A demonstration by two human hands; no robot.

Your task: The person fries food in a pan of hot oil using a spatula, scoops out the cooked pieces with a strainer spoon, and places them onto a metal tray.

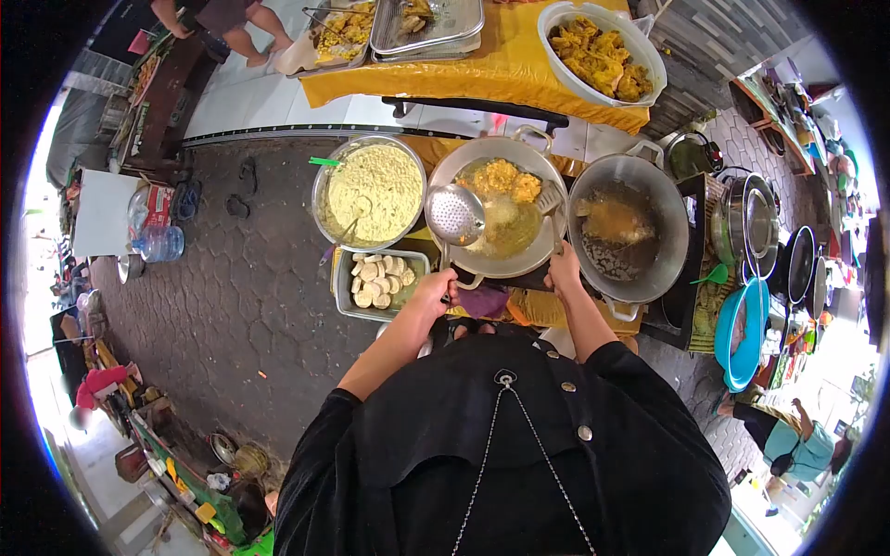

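Observation:
My left hand [436, 295] is closed around the handle of a round perforated skimmer [454, 214], whose bowl hangs over the left side of the middle wok. My right hand [563, 269] grips a slotted spatula [550, 196], its blade at the wok's right inner side. Golden fritters [501, 180] float in bubbling oil in this wok [449, 167], with a paler piece below them. Left of it stands a metal bowl [321, 206] of pale yellow batter with green flecks, with a ladle in it. Below the bowl, a metal tray [345, 311] holds several whitish round slices [375, 281].
A second wok [674, 243] with dark oil and frying food stands to the right. Beyond, a yellow-covered table [505, 65] bears a white basin [660, 79] of yellow pieces and metal trays. Pans and a blue basin [749, 361] are at right. Other people are around the edges.

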